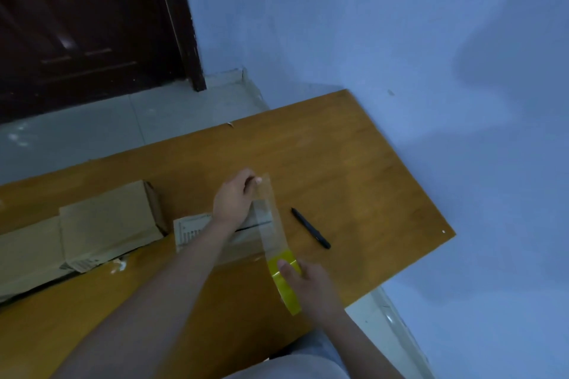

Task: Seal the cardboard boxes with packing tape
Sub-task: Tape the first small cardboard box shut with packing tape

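A yellow roll of packing tape (284, 281) is gripped by my right hand (311, 286) near the table's front edge. A clear strip of tape (271, 224) stretches from the roll up to my left hand (234, 197), which pinches its free end. The strip hangs over the right end of a small cardboard box (197, 229) with a printed label, lying under my left forearm. Two more cardboard boxes lie to the left: a middle one (107, 221) and a long one (27, 258) at the frame's left edge.
A black pen (311, 228) lies on the wooden table (354, 169) to the right of the box. Behind the table are a blue wall (400, 24) and a dark door (86, 18); tiled floor (92, 129) shows at the far left.
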Demonstrator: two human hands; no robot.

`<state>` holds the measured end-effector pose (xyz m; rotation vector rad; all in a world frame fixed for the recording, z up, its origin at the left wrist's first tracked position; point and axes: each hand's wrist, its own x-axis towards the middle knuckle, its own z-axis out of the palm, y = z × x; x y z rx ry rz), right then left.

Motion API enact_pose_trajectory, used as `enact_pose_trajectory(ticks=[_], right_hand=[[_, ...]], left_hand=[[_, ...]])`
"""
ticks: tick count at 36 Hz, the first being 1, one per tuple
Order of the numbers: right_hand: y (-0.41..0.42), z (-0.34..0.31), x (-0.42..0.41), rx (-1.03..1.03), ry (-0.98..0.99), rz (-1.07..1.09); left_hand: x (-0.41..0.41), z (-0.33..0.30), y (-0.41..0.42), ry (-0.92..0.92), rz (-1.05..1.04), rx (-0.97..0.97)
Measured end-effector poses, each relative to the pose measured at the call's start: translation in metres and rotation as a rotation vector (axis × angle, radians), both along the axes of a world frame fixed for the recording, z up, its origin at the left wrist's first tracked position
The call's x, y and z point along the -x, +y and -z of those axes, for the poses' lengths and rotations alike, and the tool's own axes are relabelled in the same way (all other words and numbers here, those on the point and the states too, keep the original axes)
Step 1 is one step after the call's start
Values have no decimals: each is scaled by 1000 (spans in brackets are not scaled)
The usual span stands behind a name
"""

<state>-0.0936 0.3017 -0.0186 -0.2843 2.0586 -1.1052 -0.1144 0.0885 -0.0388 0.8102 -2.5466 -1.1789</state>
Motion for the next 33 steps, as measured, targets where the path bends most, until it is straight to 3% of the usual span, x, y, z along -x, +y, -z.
enact_pose_trajectory(ticks=[16,27,33], right_hand=[[-3,-1,1,-2,121,-65],[-3,5,0,42,61,-32],[-10,20,1,9,-31,-2]], left_hand=[[12,11,-5,-116,-4,38],[12,15,-7,-141,-14,26],[17,10,-9,-268,12,-42]])
